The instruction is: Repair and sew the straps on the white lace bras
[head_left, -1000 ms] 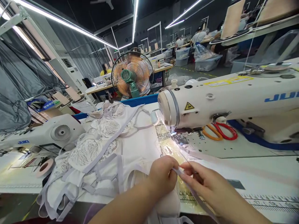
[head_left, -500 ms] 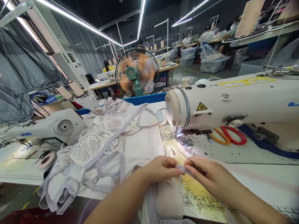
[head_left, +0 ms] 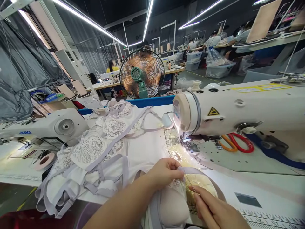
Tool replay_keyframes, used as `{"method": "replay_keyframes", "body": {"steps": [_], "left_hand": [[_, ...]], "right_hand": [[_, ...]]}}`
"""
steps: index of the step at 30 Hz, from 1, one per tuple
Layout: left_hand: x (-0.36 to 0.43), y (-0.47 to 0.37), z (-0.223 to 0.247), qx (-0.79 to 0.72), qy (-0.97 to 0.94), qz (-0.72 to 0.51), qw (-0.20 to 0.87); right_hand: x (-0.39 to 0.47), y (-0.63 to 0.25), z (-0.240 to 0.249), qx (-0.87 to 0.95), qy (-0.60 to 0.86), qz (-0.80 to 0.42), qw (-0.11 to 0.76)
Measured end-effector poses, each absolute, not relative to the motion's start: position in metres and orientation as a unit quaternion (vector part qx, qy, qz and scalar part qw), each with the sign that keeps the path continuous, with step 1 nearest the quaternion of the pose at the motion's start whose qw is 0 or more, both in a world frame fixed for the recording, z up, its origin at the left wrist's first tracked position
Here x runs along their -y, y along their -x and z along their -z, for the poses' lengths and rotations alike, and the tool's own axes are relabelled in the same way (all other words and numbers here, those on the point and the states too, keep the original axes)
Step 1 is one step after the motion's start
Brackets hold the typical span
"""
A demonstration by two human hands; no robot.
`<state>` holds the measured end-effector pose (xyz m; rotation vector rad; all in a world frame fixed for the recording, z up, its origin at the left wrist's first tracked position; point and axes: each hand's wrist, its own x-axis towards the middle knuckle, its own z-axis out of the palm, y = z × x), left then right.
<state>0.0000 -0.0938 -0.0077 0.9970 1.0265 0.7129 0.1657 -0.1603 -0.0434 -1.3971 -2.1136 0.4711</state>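
My left hand [head_left: 165,173] is closed in a pinch on the pale lilac edge of a bra [head_left: 173,206], whose smooth padded cup hangs below the fingers. From the pinch a lilac elastic strap [head_left: 197,171] curves out to the right and down. My right hand [head_left: 209,206] sits lower and to the right, closed round a slim pointed metal tool [head_left: 190,185]. Its tip lies just under the strap, close to my left fingertips; most of the tool is hidden in the hand. Beyond both hands stands the white sewing machine [head_left: 228,108], its needle area lit.
White lace bras [head_left: 95,149] lie heaped on the left of the table. Orange and red-handled scissors [head_left: 240,143] rest beneath the machine arm. A second sewing machine [head_left: 54,127] and a tape roll [head_left: 45,161] are at left. Behind the table stands a fan [head_left: 142,74].
My right hand has moved down and away from my left hand, letting go of the lilac strap, which now arcs freely to the right. My left hand keeps its pinch. The view has shifted slightly.
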Motion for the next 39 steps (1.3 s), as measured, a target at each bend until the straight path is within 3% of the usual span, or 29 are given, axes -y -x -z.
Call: {"method": "replay_keyframes", "body": {"steps": [10, 32, 39], "left_hand": [[0.094, 0.001, 0.007, -0.452, -0.447, -0.325, 0.700], [0.094, 0.001, 0.008, -0.459, -0.472, -0.303, 0.689], [0.094, 0.001, 0.012, -0.466, -0.478, -0.300, 0.681]], "right_hand": [[0.159, -0.162, 0.048, 0.790, 0.536, -0.175, 0.240], [0.162, -0.154, 0.047, 0.768, 0.542, -0.183, 0.287], [0.163, -0.155, 0.044, 0.724, 0.562, -0.202, 0.345]]}}
